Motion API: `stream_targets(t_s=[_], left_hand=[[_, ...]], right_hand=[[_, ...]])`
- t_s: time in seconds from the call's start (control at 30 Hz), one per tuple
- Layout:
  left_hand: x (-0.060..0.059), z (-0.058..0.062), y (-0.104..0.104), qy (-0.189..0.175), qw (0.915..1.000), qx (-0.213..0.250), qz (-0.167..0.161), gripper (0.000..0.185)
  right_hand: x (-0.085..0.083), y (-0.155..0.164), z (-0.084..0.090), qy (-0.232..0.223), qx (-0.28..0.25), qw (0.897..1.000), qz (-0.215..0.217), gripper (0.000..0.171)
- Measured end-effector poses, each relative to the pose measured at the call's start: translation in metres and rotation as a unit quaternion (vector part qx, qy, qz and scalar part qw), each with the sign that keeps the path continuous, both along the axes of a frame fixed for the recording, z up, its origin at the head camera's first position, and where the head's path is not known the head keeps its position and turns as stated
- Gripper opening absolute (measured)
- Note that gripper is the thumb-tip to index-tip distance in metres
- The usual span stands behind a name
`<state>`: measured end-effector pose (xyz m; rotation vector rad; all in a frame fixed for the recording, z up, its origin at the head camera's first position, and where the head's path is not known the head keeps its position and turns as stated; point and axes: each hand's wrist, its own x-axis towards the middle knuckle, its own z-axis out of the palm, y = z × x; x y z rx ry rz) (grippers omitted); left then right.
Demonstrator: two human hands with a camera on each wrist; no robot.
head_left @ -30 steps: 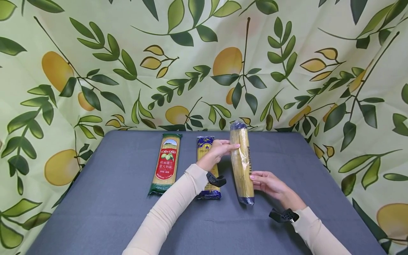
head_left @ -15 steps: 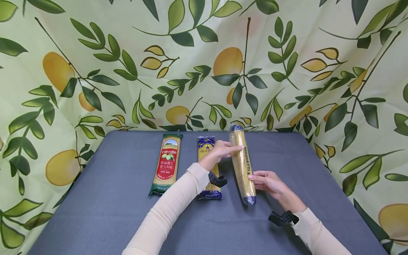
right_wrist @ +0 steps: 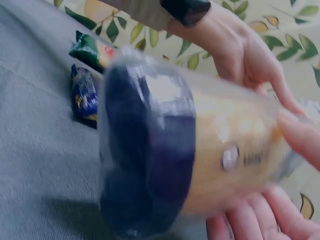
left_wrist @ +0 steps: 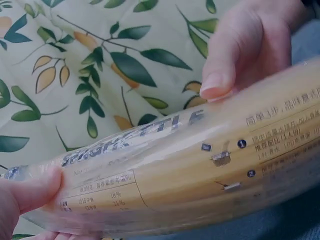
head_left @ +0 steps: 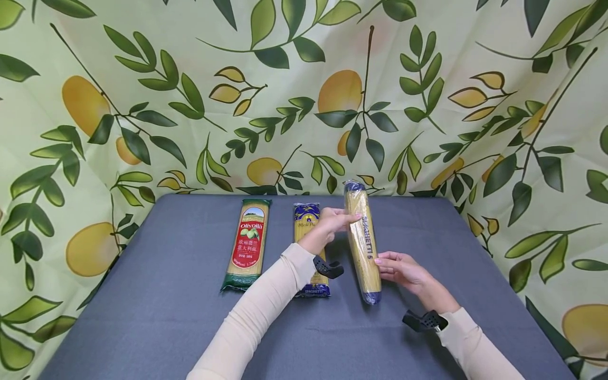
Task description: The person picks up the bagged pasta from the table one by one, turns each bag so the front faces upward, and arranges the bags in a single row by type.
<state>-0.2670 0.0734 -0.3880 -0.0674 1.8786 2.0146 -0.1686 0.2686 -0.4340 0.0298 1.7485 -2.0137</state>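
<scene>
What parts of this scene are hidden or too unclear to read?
- Blue spaghetti pack, head view: its middle is hidden by the left hand and sleeve.
- Held spaghetti pack, left wrist view: small print too blurred to read.
- Right hand, right wrist view: cut off by the edge, blurred.

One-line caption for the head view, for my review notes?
Both hands, left hand and right hand, hold a spaghetti pack above a grey table; two more packs lie alongside.

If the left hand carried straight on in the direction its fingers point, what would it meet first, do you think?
The left hand points rightward and already touches the clear spaghetti pack, so that comes first; beyond it only bare grey table, though depth is uncertain.
</scene>
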Motion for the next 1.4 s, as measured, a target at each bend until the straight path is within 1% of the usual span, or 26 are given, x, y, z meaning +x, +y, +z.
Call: stream_targets(t_s=[0.1,0.23,0.3,0.37,0.47,0.53,0.63,0.8,0.97,1.1,1.23,1.4], left_hand=[[-0.002,0.001,0.000,-0.002,0.9999,0.016,-0.003,0.040],[-0.003,0.001,0.001,-0.009,0.9997,0.024,-0.001,0.040],[-0.004,0.001,0.001,-0.013,0.9997,0.022,-0.005,0.040],[-0.003,0.001,0.001,-0.016,0.9996,0.017,-0.013,0.040],[-0.002,0.002,0.001,-0.014,0.9994,0.017,-0.026,0.043],[-0.002,0.002,0.001,-0.011,0.9994,0.016,-0.028,0.046],[-0.002,0.003,0.001,-0.010,0.9994,0.016,-0.030,0.050],[0.000,0.005,0.001,-0.008,0.9989,0.007,-0.046,0.049],[0.003,0.009,0.000,0.009,0.9973,-0.017,-0.070,0.054],[0.004,0.010,-0.001,0.023,0.9956,-0.033,-0.085,0.049],[0.002,0.007,-0.001,0.021,0.9964,-0.032,-0.076,0.046],[0.004,0.006,0.000,0.021,0.9987,-0.017,-0.044,0.044]], right_hand=[[-0.003,0.008,-0.005,0.010,-0.060,0.997,0.046,0.020],[-0.007,0.014,-0.013,0.011,-0.130,0.986,0.104,0.031],[-0.008,0.016,-0.016,0.003,-0.149,0.980,0.133,0.034],[-0.009,0.016,-0.018,-0.001,-0.158,0.974,0.160,0.036],[-0.009,0.014,-0.020,0.001,-0.160,0.972,0.175,0.035],[-0.009,0.011,-0.021,0.010,-0.155,0.973,0.171,0.036],[-0.009,0.009,-0.021,0.027,-0.138,0.978,0.156,0.036],[-0.007,0.005,-0.021,0.045,-0.103,0.985,0.133,0.032],[-0.004,0.003,-0.018,0.046,-0.066,0.993,0.086,0.023],[-0.004,0.002,-0.017,0.040,-0.030,0.997,0.055,0.020],[-0.004,0.003,-0.017,0.033,-0.005,0.999,0.041,0.018],[-0.003,0.002,-0.015,0.028,0.021,0.999,0.020,0.016]])
